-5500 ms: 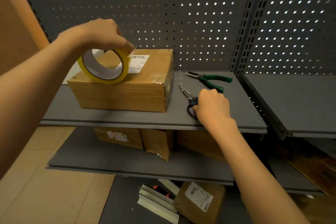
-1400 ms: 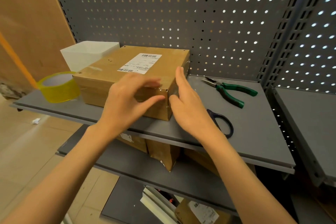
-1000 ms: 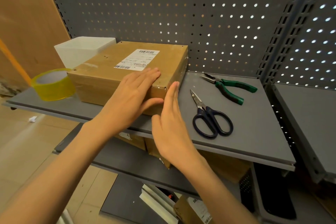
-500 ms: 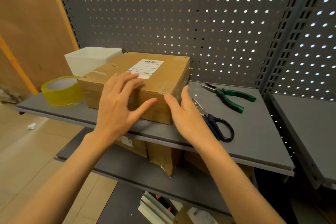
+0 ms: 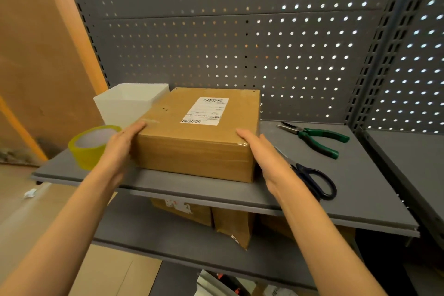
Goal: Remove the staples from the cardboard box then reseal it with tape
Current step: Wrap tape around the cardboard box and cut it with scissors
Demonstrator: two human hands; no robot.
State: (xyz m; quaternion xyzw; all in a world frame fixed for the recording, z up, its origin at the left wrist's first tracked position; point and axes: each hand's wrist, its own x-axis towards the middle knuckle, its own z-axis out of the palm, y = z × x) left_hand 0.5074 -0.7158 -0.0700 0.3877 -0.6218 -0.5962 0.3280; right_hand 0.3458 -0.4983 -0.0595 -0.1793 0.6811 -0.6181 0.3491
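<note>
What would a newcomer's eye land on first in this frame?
The cardboard box with its white label sits mid-shelf, the left hand and right hand pressed flat against its two sides. A yellow tape roll stands left of the box, in front of a white bin; dark-handled scissors and green-handled pliers lie to the right.

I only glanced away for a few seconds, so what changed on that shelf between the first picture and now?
The left hand let go of the tape roll, now standing left of the cardboard box. The right hand left the scissors. Both hands now lie flat against the box's sides. Pliers and white bin stayed put.
</note>
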